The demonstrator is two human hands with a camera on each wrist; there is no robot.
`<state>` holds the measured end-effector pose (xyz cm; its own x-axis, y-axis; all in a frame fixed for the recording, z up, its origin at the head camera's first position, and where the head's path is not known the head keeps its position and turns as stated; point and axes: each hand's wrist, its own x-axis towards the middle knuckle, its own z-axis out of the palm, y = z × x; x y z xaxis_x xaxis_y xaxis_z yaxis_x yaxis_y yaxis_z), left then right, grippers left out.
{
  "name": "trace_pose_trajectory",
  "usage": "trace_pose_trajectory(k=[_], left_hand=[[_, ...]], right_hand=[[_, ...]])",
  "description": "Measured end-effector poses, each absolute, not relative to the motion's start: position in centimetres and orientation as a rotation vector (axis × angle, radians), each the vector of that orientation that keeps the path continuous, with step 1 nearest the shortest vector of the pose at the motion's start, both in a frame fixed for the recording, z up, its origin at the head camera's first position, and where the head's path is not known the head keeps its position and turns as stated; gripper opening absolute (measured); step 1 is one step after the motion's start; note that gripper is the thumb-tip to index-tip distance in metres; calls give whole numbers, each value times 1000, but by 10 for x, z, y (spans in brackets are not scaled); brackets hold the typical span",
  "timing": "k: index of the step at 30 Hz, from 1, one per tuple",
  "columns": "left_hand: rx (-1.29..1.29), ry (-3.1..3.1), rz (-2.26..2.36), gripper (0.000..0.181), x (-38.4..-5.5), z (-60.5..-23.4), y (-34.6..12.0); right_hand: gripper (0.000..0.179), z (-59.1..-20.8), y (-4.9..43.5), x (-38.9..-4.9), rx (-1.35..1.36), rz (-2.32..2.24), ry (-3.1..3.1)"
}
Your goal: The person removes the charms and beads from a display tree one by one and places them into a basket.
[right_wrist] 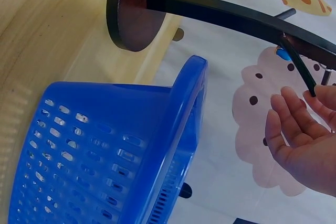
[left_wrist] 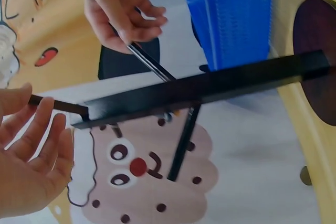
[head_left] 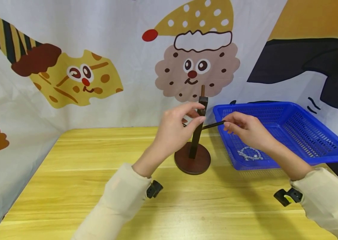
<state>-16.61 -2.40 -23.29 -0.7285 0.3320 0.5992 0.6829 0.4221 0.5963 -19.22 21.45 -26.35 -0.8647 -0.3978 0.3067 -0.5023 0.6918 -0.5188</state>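
Note:
A dark wooden stand has a round base [head_left: 192,165], an upright square post [head_left: 196,140] and thin pegs. My left hand [head_left: 176,128] is at the top of the post, its thumb and fingertips pinching a short upper peg [left_wrist: 60,105]. My right hand [head_left: 248,128] pinches the outer end of the peg on the right side [head_left: 213,125]. Another peg [left_wrist: 184,145] sticks out on the opposite side, mostly hidden by my left hand in the head view. A thin brown rod [head_left: 203,90] rises above the post. Something small and blue [right_wrist: 282,54] shows just behind the post.
A blue perforated plastic basket [head_left: 321,133] stands at the right, close to the stand. Inside it lies a clear beaded bracelet [head_left: 249,153]. The light wooden table [head_left: 97,173] meets a cartoon-printed cloth [head_left: 139,83] at the back.

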Motion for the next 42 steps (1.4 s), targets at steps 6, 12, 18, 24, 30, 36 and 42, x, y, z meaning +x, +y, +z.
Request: trace_pose_trajectory(k=[6, 12, 18, 24, 30, 36, 42], left_hand=[[-879, -2174, -1157, 12, -162, -229, -19], [-880, -2125, -1097, 9, -161, -229, -18], [-852, -2116, -1108, 9, -162, -229, -20], [-796, -2124, -1152, 8, -165, -227, -25], [-679, -2185, -1233, 6, -169, -224, -32], [-611, -2250, -1359, 6, -171, -220, -39], [-588, -2276, -1391, 5, -170, -216, -41]], right_hand=[[18, -263, 214, -192, 725, 908, -2737], [18, -261, 215, -190, 701, 914, -2755], [17, -260, 217, -186, 688, 941, -2779], [12, -260, 218, -181, 721, 984, -2752], [10, -261, 215, -175, 799, 987, -2677], [10, -260, 210, -171, 879, 1012, -2609], [8, -261, 207, -170, 878, 1044, -2587]])
